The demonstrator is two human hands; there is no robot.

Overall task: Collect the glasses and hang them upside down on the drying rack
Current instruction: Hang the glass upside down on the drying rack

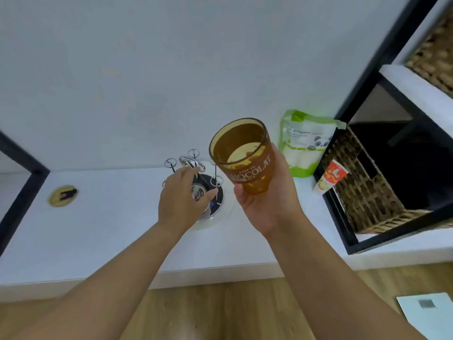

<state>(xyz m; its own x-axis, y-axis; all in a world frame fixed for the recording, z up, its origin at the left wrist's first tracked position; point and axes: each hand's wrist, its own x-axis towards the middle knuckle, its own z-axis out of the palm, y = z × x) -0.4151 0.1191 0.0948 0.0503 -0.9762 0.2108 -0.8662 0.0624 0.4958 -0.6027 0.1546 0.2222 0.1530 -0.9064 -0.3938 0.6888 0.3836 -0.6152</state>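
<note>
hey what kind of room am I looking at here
Probably a home kitchen or pantry corner: a white countertop holds a wire glass drying rack, with a green food pouch against the wall and woven storage baskets in a black shelf unit.

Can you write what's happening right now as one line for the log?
right hand: holds amber cup upright, mouth up | left hand: on drying rack, clear glass under its grip | cup not yet hung
</note>
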